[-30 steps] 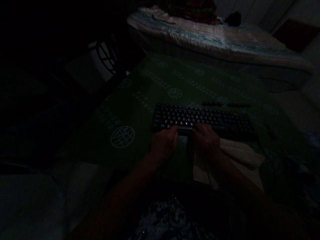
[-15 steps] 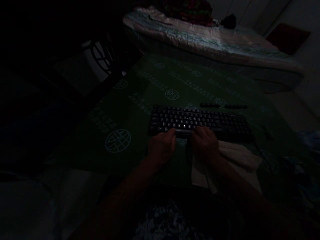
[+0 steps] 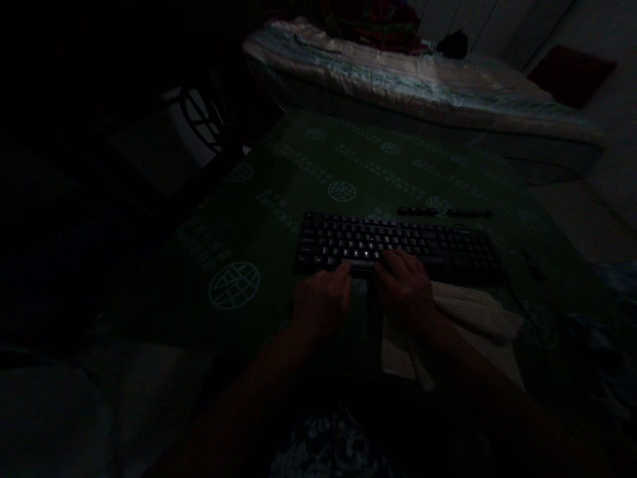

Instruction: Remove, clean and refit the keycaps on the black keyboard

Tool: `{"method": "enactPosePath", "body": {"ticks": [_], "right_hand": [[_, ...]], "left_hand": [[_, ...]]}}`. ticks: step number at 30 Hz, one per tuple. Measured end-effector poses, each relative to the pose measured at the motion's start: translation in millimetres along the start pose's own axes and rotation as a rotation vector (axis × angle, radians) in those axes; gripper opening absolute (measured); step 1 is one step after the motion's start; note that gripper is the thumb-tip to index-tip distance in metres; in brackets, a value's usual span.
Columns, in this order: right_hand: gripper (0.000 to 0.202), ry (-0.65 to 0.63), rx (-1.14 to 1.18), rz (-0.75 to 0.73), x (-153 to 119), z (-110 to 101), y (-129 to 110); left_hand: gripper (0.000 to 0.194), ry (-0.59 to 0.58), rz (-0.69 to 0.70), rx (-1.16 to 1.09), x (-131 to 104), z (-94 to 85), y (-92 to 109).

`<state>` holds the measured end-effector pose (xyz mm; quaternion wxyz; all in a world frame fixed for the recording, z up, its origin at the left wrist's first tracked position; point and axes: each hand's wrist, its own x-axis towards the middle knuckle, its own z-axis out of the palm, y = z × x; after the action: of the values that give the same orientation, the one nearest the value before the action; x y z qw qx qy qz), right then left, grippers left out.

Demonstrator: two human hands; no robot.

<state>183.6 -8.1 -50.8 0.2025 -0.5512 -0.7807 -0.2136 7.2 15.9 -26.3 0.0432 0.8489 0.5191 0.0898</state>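
A black computer keyboard [image 3: 338, 242] lies across a green patterned table surface. My left hand [image 3: 322, 297] is closed at its front edge, with the thumb by the left end of the space bar [image 3: 362, 264]. At the bar's right end, my right hand [image 3: 405, 285] has bent fingers over the front keys and its thumb low at the edge. Fingertips under the edge are hidden, and the light is very dim. Beneath my right wrist lies a folded pale cloth [image 3: 472, 312]. Behind the keyboard sits a thin dark strip of small pieces [image 3: 442, 212], perhaps keys.
The green table [image 3: 279, 186] carries printed globe marks. Beyond it stands a bed or mattress [image 3: 398, 79] with dark red fabric [image 3: 373, 26] on top. A chair [image 3: 202, 123] is at the left. A small dark object [image 3: 535, 267] lies right of the keyboard, near its cable.
My right hand has shifted slightly left, and its fingers look a little less curled over the keys. My left hand stays in almost the same place at the keyboard's front edge.
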Motion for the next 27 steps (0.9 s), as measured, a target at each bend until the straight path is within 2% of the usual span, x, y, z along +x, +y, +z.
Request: {"method": "enactPosePath", "body": {"ticks": [7,13,18,23,27], "right_hand": [[0.02,0.062,0.047,0.012,-1,2,-1],[0.021,0.04,0.05,-0.019,0,5,-2],[0.021,0.081,0.083,0.0,0,6,-2],[0.017,0.163,0.123,0.05,-1,4,4],[0.016,0.185,0.092,0.088,-3,2,9]], "left_hand": [[0.032,-0.038,0.022,0.018,-3,0.9,1],[0.033,-0.069,0.041,0.021,-2,-2.0,3],[0.034,-0.067,0.05,0.006,-2,0.2,1],[0.041,-0.037,-0.009,0.023,-3,5.1,-4],[0.042,-0.065,-0.034,0.019,-3,3.9,-4]]}}
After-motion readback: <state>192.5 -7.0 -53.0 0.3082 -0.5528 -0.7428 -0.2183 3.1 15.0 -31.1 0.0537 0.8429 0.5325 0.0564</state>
